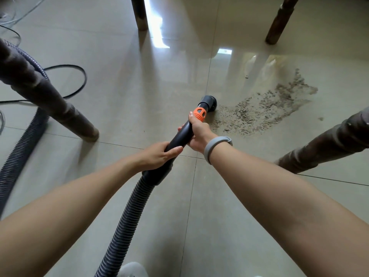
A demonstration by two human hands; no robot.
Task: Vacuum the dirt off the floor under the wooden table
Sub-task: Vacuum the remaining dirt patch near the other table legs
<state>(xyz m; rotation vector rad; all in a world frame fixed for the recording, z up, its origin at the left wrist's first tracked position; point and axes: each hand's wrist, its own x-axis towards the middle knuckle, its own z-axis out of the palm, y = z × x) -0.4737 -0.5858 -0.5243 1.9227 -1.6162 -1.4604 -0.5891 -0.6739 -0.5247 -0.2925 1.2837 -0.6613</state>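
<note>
A black vacuum wand [180,136] with an orange collar [199,113] ends in a round brush nozzle [209,100] resting on the tiled floor. The nozzle touches the left edge of a patch of grey-brown dirt [265,108] spread to its right. My right hand [199,134] grips the wand just behind the orange collar. My left hand [159,155] grips the wand lower down, where the ribbed grey hose [127,216] joins it. A grey band sits on my right wrist.
Dark wooden table legs stand around the spot: near left [60,108], near right [323,146], far left [140,15], far right [279,21]. The hose loops back at the left edge [22,144]. A black cable [79,76] lies on the floor at left.
</note>
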